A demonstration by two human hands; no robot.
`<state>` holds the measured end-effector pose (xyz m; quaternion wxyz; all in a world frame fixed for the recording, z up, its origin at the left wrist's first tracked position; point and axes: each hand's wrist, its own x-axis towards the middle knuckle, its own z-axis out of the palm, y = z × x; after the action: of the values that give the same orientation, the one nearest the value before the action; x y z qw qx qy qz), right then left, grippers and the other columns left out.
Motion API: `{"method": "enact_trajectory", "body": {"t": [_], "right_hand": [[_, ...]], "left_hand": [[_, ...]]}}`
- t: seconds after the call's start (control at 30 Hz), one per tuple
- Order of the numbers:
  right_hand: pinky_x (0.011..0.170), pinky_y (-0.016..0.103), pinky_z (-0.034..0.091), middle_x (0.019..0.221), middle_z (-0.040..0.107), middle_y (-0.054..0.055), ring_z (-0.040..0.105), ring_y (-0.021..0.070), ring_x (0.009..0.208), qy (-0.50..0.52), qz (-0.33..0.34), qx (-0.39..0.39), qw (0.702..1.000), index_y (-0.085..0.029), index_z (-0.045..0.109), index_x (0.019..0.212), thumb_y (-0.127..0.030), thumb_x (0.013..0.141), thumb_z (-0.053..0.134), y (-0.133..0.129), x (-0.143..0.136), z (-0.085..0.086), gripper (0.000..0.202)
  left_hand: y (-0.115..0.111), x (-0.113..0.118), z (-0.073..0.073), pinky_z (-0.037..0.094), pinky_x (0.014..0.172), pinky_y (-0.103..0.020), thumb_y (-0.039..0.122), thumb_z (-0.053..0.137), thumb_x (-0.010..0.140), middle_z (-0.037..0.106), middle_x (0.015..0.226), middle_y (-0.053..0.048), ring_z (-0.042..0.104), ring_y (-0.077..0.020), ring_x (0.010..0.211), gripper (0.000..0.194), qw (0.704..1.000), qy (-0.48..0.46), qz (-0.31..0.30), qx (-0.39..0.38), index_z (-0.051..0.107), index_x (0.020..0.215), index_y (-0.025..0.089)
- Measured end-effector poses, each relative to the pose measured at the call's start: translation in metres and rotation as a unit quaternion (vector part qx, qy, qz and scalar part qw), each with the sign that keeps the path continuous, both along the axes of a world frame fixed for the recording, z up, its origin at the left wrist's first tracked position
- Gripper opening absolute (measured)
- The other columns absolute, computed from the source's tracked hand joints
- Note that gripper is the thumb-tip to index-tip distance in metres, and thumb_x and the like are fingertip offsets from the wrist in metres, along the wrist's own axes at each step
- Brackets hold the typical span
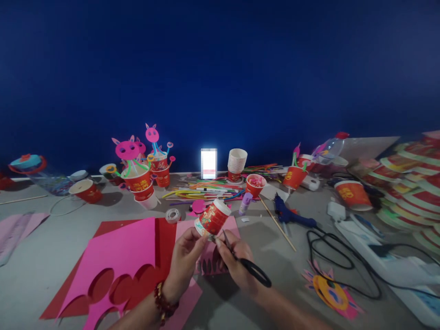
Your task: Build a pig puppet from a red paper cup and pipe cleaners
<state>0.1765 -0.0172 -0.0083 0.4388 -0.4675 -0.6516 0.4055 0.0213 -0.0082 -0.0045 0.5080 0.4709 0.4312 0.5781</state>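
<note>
My left hand (189,256) is closed on a red paper cup (213,216) with a gold pattern, gripping it near its lower rim. The cup tilts, its white base toward the upper right. My right hand (235,259) is closed around black-handled scissors (252,270), whose blade points up and left beside the cup. Its fingertips meet the cup's rim, pinching something small that I cannot make out. Below the hands lies pink paper (228,224) with a row of cut-out shapes along its edge.
Hot pink paper (127,247) with round cut-outs lies on red paper (62,298) at left. A blue glue gun (292,213), a wooden stick (280,224) and a power strip (388,270) are at right. Straws (202,190), stacked cups (237,160) and decorated cups (139,181) stand behind.
</note>
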Motion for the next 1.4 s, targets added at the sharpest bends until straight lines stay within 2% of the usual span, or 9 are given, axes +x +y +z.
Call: {"method": "enact_trajectory", "body": {"t": [0.23,0.37,0.47,0.73,0.87,1.0,1.07,1.23,1.4], "right_hand": [[0.053,0.025,0.032,0.057,0.048,-0.005,0.045,0.0122,0.052,-0.065,-0.014,0.114,0.991,-0.022,0.054,0.073,-0.039,0.095,0.053,0.003,0.010,0.001,0.028],[0.046,0.022,0.035,0.051,0.050,-0.005,0.047,0.0109,0.044,0.076,-0.022,-0.035,0.996,-0.022,0.048,0.067,-0.052,0.096,0.052,0.001,0.000,0.001,0.041],[0.040,0.020,0.038,0.050,0.059,-0.004,0.049,0.0106,0.039,0.207,-0.014,-0.145,0.967,-0.022,0.051,0.073,-0.065,0.088,0.057,0.001,-0.009,0.002,0.046],[0.039,0.019,0.039,0.050,0.062,-0.002,0.050,0.0092,0.037,0.225,-0.014,-0.143,0.964,-0.020,0.054,0.075,-0.064,0.087,0.061,0.002,-0.007,0.000,0.046],[0.046,0.020,0.040,0.054,0.058,-0.003,0.051,0.0096,0.043,0.126,0.005,-0.076,0.989,-0.020,0.054,0.069,-0.053,0.095,0.055,-0.001,0.002,0.003,0.042],[0.046,0.021,0.039,0.052,0.052,-0.004,0.050,0.0107,0.045,0.057,0.041,-0.058,0.996,-0.020,0.053,0.067,-0.045,0.095,0.055,-0.002,0.007,0.003,0.037],[0.046,0.021,0.039,0.052,0.054,-0.004,0.052,0.0111,0.044,0.035,0.066,-0.063,0.995,-0.020,0.054,0.068,-0.041,0.094,0.054,-0.003,0.007,0.003,0.033],[0.046,0.020,0.041,0.054,0.062,-0.001,0.054,0.0102,0.042,0.025,0.099,-0.057,0.993,-0.020,0.056,0.068,-0.041,0.097,0.050,-0.005,0.003,0.005,0.036],[0.042,0.018,0.040,0.055,0.063,-0.001,0.053,0.0087,0.041,0.074,0.099,-0.079,0.989,-0.019,0.059,0.071,-0.051,0.098,0.050,-0.007,0.000,-0.003,0.044]], "left_hand": [[-0.002,0.001,0.000,0.052,0.070,-0.025,0.039,0.082,0.077,0.071,0.074,-0.001,0.064,-0.0144,0.071,0.026,0.999,-0.042,0.002,-0.008,0.069,0.076,0.016],[-0.001,0.004,-0.004,0.054,0.078,-0.027,0.035,0.083,0.077,0.074,0.079,-0.002,0.067,-0.0153,0.077,0.022,0.995,-0.096,-0.022,-0.033,0.072,0.078,0.015],[-0.002,0.005,-0.010,0.054,0.081,-0.028,0.033,0.083,0.077,0.076,0.082,-0.003,0.068,-0.0163,0.080,0.021,0.990,-0.124,-0.031,-0.052,0.073,0.080,0.015],[-0.003,0.010,-0.014,0.056,0.076,-0.030,0.036,0.085,0.075,0.077,0.089,-0.006,0.071,-0.0185,0.079,0.028,0.973,-0.188,-0.069,-0.116,0.074,0.090,0.016],[0.006,0.003,-0.012,0.055,0.092,-0.035,0.037,0.086,0.074,0.072,0.117,-0.008,0.068,-0.0247,0.108,0.048,0.984,-0.164,-0.062,-0.036,0.067,0.115,0.023],[0.015,-0.012,-0.006,0.046,0.109,-0.041,0.045,0.091,0.064,0.055,0.147,-0.011,0.048,-0.0334,0.138,0.084,0.988,-0.129,-0.063,0.056,0.053,0.138,0.028],[0.017,-0.018,-0.005,0.046,0.109,-0.043,0.042,0.092,0.062,0.055,0.147,-0.014,0.051,-0.0359,0.136,0.089,0.991,-0.103,-0.077,0.043,0.051,0.140,0.026],[0.012,-0.022,-0.004,0.057,0.089,-0.041,0.037,0.090,0.064,0.074,0.116,-0.014,0.072,-0.0314,0.103,0.072,0.997,-0.059,-0.053,-0.015,0.057,0.125,0.019],[0.008,-0.016,0.004,0.058,0.081,-0.037,0.035,0.085,0.071,0.075,0.109,-0.011,0.073,-0.0262,0.091,0.051,0.996,-0.049,-0.068,0.030,0.061,0.113,0.019]]}}
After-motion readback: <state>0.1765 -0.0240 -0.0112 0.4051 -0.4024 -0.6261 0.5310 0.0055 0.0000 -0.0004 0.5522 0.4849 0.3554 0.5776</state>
